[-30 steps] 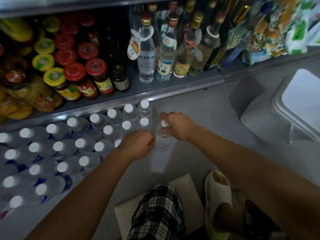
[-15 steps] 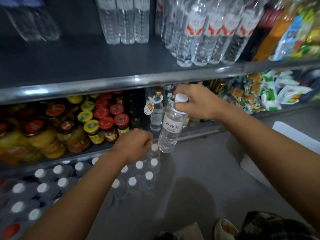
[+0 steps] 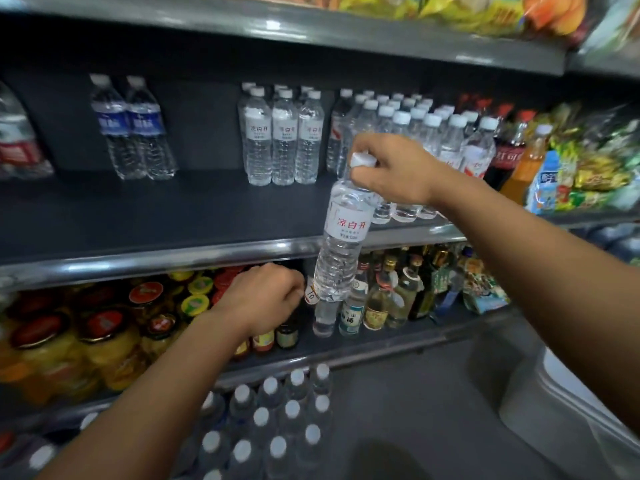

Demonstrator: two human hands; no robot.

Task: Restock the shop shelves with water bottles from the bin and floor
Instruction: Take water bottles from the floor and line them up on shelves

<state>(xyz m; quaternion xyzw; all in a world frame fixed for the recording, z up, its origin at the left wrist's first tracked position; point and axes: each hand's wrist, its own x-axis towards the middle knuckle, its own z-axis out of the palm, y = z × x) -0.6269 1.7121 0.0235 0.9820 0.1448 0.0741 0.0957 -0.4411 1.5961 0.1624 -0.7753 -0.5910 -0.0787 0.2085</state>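
Right hand [image 3: 391,168] pinches a water bottle [image 3: 341,237] by the neck, just under its white cap, fingers curled round it; the bottle hangs free and slightly tilted, its base swinging toward the left. Left hand [image 3: 263,301] sits lower, in front of the jar shelf, fingers curled; whether it holds anything cannot be told from this view. It is just beside the bottle's base, apparently not touching it. The bottle hangs in front of the middle shelf [image 3: 173,216], its lower half below the shelf's metal edge, its cap level with the stocked bottles behind. Matching bottles [image 3: 284,140] with the same label stand at the back of that shelf, with bare shelf in front of them and to their left. More capped bottles [image 3: 277,427] wait on the floor below. Risks, as judged: a neck-only pinch gives poor control of a full bottle, so it could slip or swing; the base could clip the shelf edge on the way in; set down tilted, it could tip and knock the standing row. A drop would land on the floor stock or the glass bottles [image 3: 381,299] on the lower shelf.
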